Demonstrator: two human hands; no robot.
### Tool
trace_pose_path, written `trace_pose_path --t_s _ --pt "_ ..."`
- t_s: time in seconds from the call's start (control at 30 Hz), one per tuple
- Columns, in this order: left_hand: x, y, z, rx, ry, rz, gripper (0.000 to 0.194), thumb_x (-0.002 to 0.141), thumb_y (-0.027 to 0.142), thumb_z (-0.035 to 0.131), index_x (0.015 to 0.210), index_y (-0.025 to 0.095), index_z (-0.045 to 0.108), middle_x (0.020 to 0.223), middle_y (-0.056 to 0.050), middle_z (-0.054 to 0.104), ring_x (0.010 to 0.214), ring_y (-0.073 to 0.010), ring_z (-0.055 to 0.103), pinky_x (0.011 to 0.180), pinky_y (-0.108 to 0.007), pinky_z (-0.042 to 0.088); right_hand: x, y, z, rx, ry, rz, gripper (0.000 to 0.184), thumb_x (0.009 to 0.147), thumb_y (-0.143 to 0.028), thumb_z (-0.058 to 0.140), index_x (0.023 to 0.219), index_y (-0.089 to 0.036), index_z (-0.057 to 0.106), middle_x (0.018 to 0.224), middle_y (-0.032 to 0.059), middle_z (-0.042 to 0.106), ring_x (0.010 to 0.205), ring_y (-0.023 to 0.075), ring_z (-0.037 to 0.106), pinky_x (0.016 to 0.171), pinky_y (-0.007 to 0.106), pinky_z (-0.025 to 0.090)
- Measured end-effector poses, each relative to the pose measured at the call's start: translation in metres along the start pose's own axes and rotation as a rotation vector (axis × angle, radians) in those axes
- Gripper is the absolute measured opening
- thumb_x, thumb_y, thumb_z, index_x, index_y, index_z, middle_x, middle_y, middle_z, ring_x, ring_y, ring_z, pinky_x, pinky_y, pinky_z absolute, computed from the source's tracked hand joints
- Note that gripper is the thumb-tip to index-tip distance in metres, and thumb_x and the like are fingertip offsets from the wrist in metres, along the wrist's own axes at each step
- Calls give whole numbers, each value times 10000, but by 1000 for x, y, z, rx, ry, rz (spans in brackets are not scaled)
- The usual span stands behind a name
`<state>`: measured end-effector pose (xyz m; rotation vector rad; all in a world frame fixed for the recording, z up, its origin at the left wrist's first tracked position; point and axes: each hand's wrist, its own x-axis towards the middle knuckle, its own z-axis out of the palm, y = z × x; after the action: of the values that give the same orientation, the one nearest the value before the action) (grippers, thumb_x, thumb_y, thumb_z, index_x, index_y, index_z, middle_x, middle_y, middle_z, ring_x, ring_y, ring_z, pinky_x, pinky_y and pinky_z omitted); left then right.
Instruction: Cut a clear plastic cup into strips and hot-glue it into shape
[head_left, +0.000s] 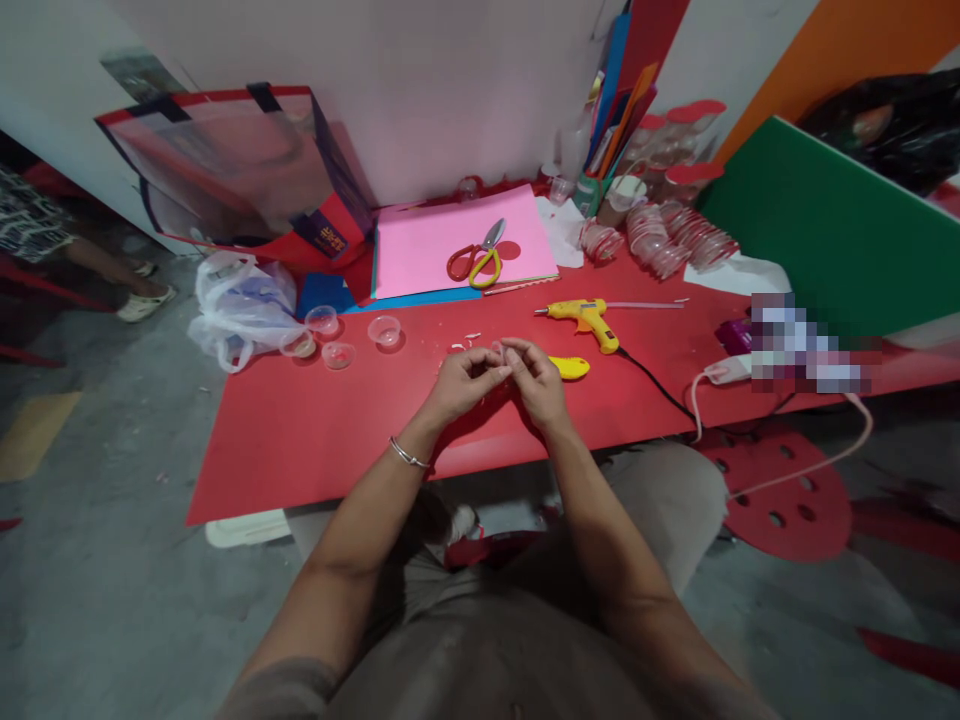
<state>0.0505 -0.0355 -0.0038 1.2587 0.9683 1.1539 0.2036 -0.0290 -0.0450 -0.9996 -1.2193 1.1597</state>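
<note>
My left hand (463, 384) and my right hand (537, 382) meet fingertip to fingertip above the red table (315, 430). Pinched between them is a small translucent piece (497, 349), mostly hidden by the fingers, its kind unclear. A yellow handle (571, 368), perhaps of a cutter, pokes out beside my right hand. Just beyond lies a yellow glue gun (586, 316) with a clear glue stick (645, 304) in its back. Small white scraps (471, 337) are scattered past my left fingers.
Scissors (484, 258) rest on pink paper (420, 240). Small clear cups (385, 332) and a plastic bag (244, 310) stand left, before a large tote bag (225, 160). Stacked clear lids (652, 240) and a green board (825, 230) are right. A black cord (652, 375) trails rightward.
</note>
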Motion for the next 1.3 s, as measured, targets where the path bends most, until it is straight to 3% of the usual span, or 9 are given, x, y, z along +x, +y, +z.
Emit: trace_pose_path --t_s 0.17,0.3,0.43,0.53,0.77,0.97,1.17,1.3 --pt "1 -6 -2 80 58 47 306 810 470 847 818 172 777 671 -16 677 594 -112 566 614 -268 474 0 1 1 -56 59 -28 405 924 -578 730 1170 -257 732 1038 22 766 898 166 686 840 317 565" --pt "1 -12 -3 246 169 141 178 889 342 734 840 180 789 750 -38 742 646 -128 623 658 -274 495 -2 -4 1 -243 175 -136 401 919 -561 746 1177 -253 745 1099 49 749 929 175 684 822 316 567" --pt "-1 -15 -2 514 218 305 181 928 262 654 843 197 799 783 -34 770 682 -136 644 701 -281 502 -4 -8 1 -410 260 -258 383 909 -562 761 1148 -262 765 1111 63 679 881 164 648 747 304 572" --pt "-2 -15 -2 617 250 353 204 940 241 629 838 199 800 763 -27 767 660 -134 632 694 -280 492 -5 -9 -1 -454 254 -319 341 936 -523 747 1161 -268 763 1107 59 642 871 157 639 771 319 586" --pt "-1 -16 -6 559 313 291 196 914 193 619 829 188 795 786 -28 770 701 -144 663 707 -270 503 -7 -11 1 -547 162 -500 386 960 -401 712 1325 -276 689 1243 106 630 1168 246 645 968 424 621" --pt "1 -16 -7 561 294 297 215 949 223 605 888 193 809 812 -32 771 726 -147 672 745 -275 511 -8 -6 3 -597 213 -497 404 955 -394 729 1335 -269 679 1252 118 633 1145 239 654 896 399 656" --pt "1 -11 -5 443 282 204 228 954 246 594 882 179 799 798 -28 767 731 -147 686 719 -262 523 -8 -7 3 -600 220 -450 404 960 -431 713 1331 -274 678 1243 117 628 1068 225 666 827 373 667" --pt "1 -12 -5 460 303 235 219 960 266 611 892 187 803 833 -40 787 748 -158 703 737 -282 544 -8 -7 2 -596 226 -472 402 958 -423 722 1328 -274 678 1227 112 632 1056 221 669 820 362 665"
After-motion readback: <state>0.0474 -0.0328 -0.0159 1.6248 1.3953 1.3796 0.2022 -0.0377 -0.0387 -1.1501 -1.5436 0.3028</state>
